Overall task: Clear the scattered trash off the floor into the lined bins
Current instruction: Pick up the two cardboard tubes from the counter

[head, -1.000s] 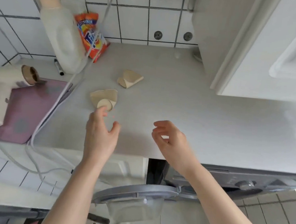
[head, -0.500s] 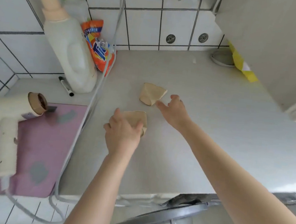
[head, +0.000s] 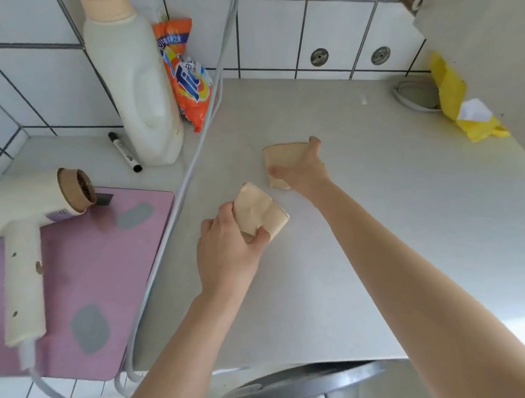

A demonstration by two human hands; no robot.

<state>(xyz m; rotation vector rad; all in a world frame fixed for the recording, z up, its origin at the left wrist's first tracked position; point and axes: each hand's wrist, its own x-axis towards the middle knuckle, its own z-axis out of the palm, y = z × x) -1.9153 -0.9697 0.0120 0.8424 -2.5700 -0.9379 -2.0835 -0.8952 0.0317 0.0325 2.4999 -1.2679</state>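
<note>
Two crushed tan paper cups lie on a grey countertop. My left hand grips the nearer crushed cup, thumb and fingers curled round its lower end, lifted slightly off the surface. My right hand reaches further back and closes over the farther crushed cup, thumb on its near side and fingers along its far edge; that cup still rests on the counter. No bin is in view.
A white detergent bottle, an orange detergent bag and a marker stand at the back left. A hair dryer lies on a pink scale. A grey hose crosses the counter. Yellow packaging sits at the back right.
Both hands moved forward from the counter's front edge to the cups. My left hand closed round the near cup and raised it; my right hand came down onto the far cup.
</note>
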